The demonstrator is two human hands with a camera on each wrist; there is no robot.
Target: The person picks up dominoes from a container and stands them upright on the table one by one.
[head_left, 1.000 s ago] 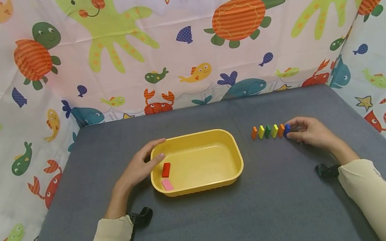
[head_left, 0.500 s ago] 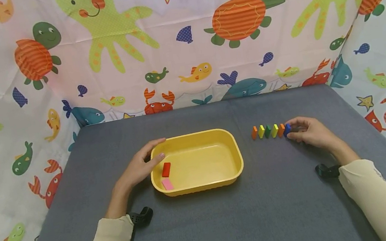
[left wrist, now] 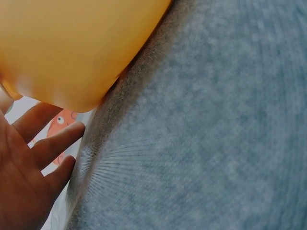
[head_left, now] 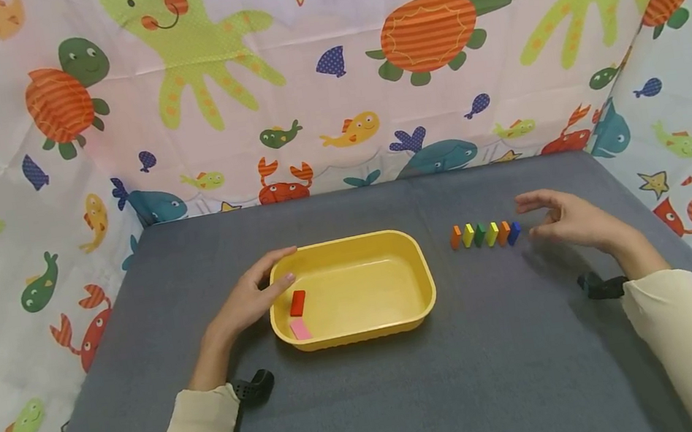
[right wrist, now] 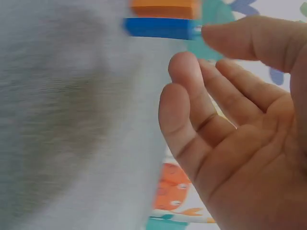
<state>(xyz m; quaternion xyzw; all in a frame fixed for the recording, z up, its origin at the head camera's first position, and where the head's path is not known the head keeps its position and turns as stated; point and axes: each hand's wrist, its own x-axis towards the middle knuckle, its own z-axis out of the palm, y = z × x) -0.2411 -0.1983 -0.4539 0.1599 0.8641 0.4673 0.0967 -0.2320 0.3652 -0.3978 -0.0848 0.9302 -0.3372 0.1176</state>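
A yellow plastic tub point(head_left: 368, 327) lies in the middle of the head view, with a red domino point(head_left: 298, 303) and a pink domino point(head_left: 300, 329) inside at its left end. My left hand point(head_left: 257, 291) holds the tub's left rim, thumb over the edge and fingers outside. To the tub's right, several dominoes stand upright in a row: orange point(head_left: 456, 237), yellow, green point(head_left: 479, 235), yellow, orange and blue point(head_left: 514, 233) at the right end. Just right of the blue domino hovers my right hand point(head_left: 569, 220), fingers apart and holding nothing; it appears clear of the domino.
Grey cloth point(head_left: 379, 403) covers the table. A patterned sea-animal curtain point(head_left: 328, 86) hangs along the back and both sides. Dark wrist devices point(head_left: 253, 388) are strapped below both hands.
My right hand has let go of the blue domino and drawn back to the right, its fingers spreading. The blue domino stays standing at the row's end. My left hand and the tub remain still.
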